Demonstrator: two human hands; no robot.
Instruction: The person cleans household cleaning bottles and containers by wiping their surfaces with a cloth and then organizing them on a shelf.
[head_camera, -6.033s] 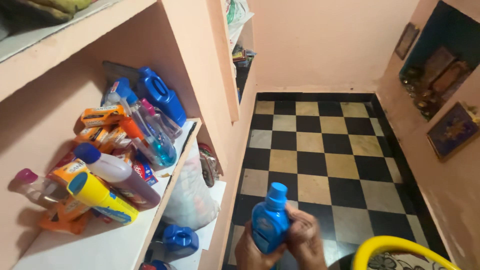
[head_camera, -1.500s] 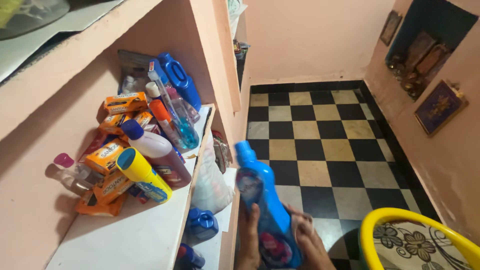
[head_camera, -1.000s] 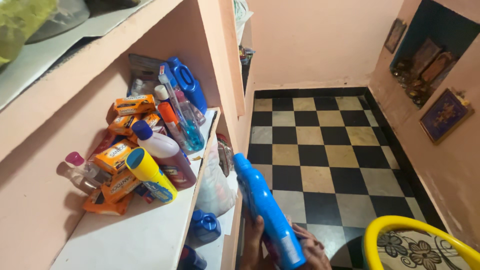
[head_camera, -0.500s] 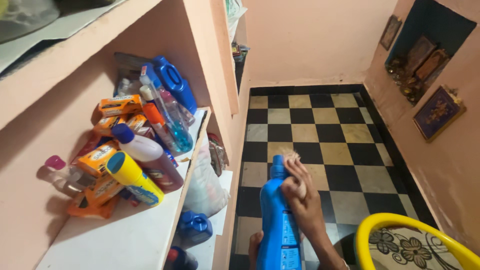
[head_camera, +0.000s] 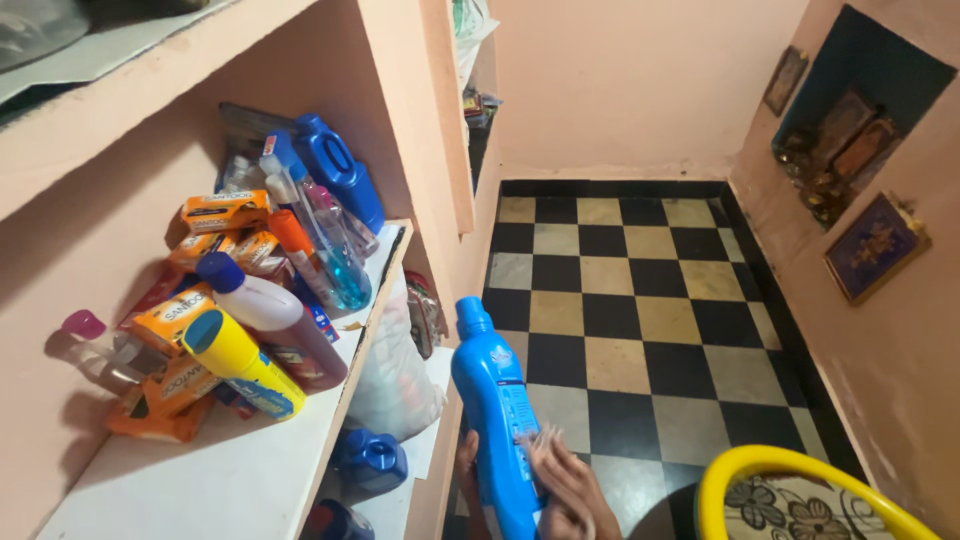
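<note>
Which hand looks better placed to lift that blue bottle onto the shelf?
Probably the left hand: it lies on the shelf side of the blue bottle, next to the white shelf. The right hand grips the far side.

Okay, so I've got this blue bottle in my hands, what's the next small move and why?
Probably lift the blue bottle a little up and left, toward the bare front part of the shelf. Both hands grip its lower half, its cap is on and it stands nearly upright, while the back of the shelf is crowded with other bottles and orange boxes.
</note>
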